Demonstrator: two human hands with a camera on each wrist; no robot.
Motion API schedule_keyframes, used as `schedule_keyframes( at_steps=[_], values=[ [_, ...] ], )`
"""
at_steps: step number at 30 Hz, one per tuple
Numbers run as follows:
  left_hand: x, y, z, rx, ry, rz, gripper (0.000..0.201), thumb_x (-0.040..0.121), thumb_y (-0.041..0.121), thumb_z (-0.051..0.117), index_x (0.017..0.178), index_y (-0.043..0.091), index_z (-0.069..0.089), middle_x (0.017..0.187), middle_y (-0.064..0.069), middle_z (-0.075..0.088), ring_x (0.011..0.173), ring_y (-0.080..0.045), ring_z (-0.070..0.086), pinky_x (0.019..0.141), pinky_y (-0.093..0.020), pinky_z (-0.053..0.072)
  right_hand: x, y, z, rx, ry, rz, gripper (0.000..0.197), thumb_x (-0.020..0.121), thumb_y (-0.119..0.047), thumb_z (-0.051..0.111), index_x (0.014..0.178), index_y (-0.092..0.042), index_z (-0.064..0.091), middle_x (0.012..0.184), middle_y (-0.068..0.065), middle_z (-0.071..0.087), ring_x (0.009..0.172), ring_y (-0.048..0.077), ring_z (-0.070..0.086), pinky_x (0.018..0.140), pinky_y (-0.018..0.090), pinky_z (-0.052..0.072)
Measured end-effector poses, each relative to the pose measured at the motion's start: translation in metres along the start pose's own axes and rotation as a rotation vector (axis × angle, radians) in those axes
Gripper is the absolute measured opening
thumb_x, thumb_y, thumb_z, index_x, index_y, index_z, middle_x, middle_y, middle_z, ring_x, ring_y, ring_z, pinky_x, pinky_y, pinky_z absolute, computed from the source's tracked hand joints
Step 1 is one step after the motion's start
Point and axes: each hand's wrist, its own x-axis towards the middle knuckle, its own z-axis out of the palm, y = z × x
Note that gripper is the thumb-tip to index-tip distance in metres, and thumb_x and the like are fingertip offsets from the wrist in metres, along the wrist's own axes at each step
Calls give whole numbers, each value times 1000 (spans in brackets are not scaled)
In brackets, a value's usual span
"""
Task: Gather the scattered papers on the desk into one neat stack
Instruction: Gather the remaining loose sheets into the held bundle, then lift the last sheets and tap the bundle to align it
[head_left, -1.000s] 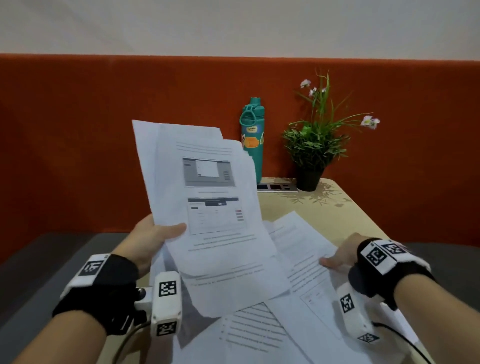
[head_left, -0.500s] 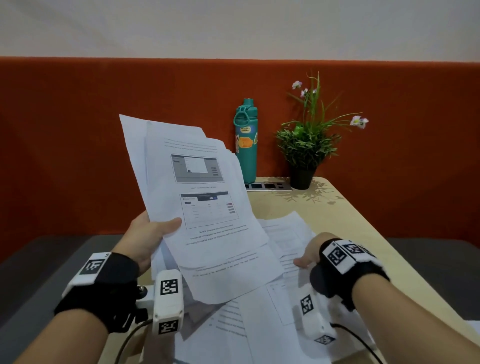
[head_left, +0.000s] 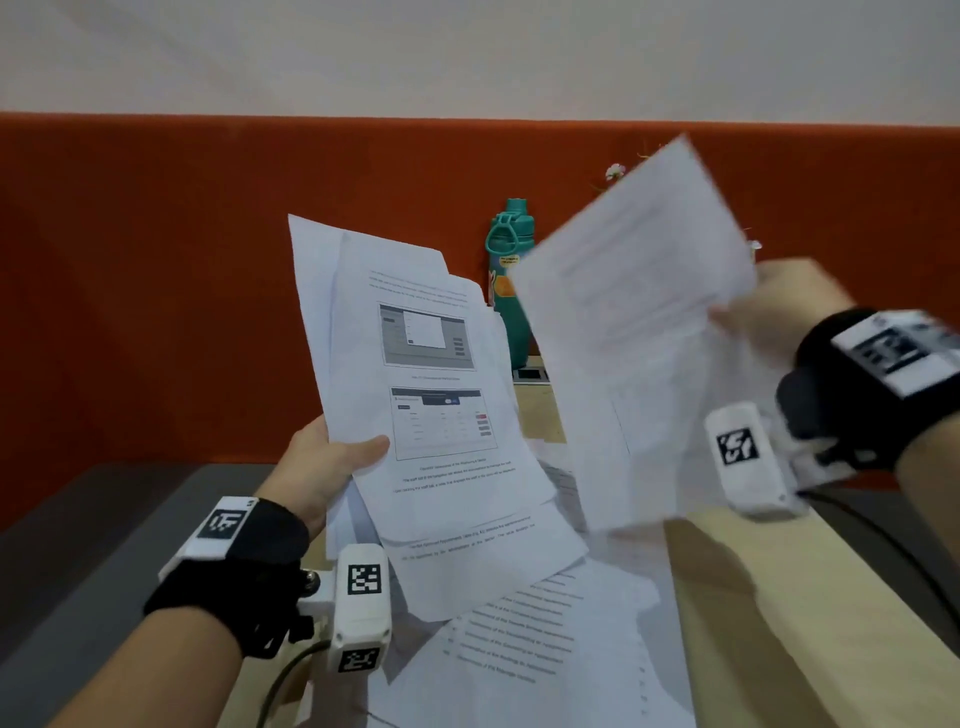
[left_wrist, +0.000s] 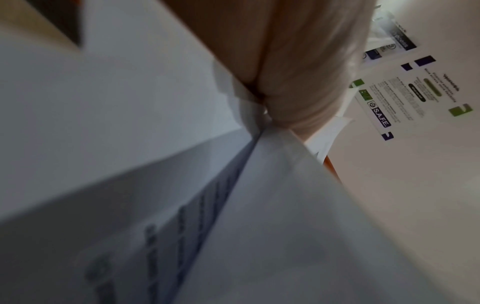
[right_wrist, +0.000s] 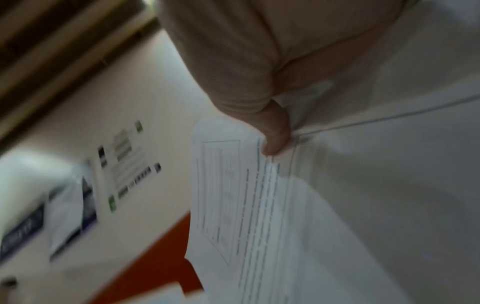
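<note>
My left hand (head_left: 332, 460) holds a fanned bundle of printed sheets (head_left: 431, 405) upright above the desk's left side, thumb across the front page. In the left wrist view the bundle (left_wrist: 155, 185) fills the frame below my fingers (left_wrist: 298, 72). My right hand (head_left: 769, 312) pinches a single sheet (head_left: 634, 332), lifted and blurred, to the right of the bundle; the right wrist view shows the thumb (right_wrist: 275, 135) pressed on that sheet (right_wrist: 246, 205). More loose papers (head_left: 524, 649) lie overlapping on the desk (head_left: 779, 623) beneath both hands.
A teal water bottle (head_left: 506, 280) stands at the desk's back edge, partly behind the lifted sheet. A small flower (head_left: 614, 171) of a mostly hidden plant peeks above the sheet. An orange partition (head_left: 156, 286) runs behind the desk. A socket strip (head_left: 530, 374) sits by the bottle.
My right hand has lifted a sheet off the desk, up and to the right, where it now hides the plant. The left hand keeps its bundle raised in about the same place.
</note>
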Motion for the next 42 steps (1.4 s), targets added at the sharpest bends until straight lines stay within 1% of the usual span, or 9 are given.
schedule_keyframes(
  at_steps=[14,17,19,23,25,27,33,37,42],
  values=[
    [-19,6,35,-29,-159,66,35,100,27,42,132,21,53,127,5,65,111,-8,63,91,-21,48,-52,9,130,311,-341,152,30,89,-17,56,116,-6,64,120,17,65,106,35,61,90,39,49],
    [-19,7,36,6,-181,87,34,97,37,44,127,27,58,117,13,71,103,1,67,79,-12,51,-58,3,128,632,-516,316,32,88,-12,63,119,-3,61,116,13,67,86,27,67,59,27,54],
    [-20,10,35,12,-171,100,38,96,40,43,128,27,58,116,14,71,105,3,66,85,-15,49,-60,2,117,783,-608,381,24,86,-6,67,108,1,64,97,14,69,57,22,70,39,19,48],
    [-18,16,37,-21,-154,94,49,97,48,34,138,26,47,127,15,60,122,-6,54,102,-23,38,-56,3,108,857,-680,275,33,88,-9,63,121,-3,61,111,6,69,90,15,66,79,15,54],
    [-18,20,40,-112,-161,28,64,88,66,37,139,29,46,134,15,52,131,-13,46,112,-33,30,-56,1,108,938,-685,240,32,92,-3,56,124,-5,57,108,-1,65,84,5,60,59,4,50],
    [-15,20,43,-199,-193,25,79,71,74,53,136,29,52,135,6,59,129,-21,53,112,-45,34,-54,1,109,981,-590,204,34,89,0,59,124,-3,59,117,6,67,92,10,65,67,12,52],
    [-15,41,41,63,-302,84,39,87,2,61,124,13,61,121,-7,70,108,-24,68,97,-41,50,-50,5,96,1026,-610,31,42,85,2,61,127,-4,59,121,13,68,111,26,65,98,38,49],
    [-1,51,33,521,-191,39,42,92,41,54,126,16,52,107,-2,68,86,-14,67,67,-26,54,-41,6,80,1074,-406,31,31,86,10,55,115,1,60,82,2,77,72,10,73,63,18,57],
    [-6,29,26,1271,-158,-181,76,83,67,46,135,11,44,128,-8,55,117,-27,56,92,-34,47,-24,22,54,1044,-79,9,29,82,5,63,107,-10,62,53,-16,69,49,-4,65,47,10,49]
  ],
)
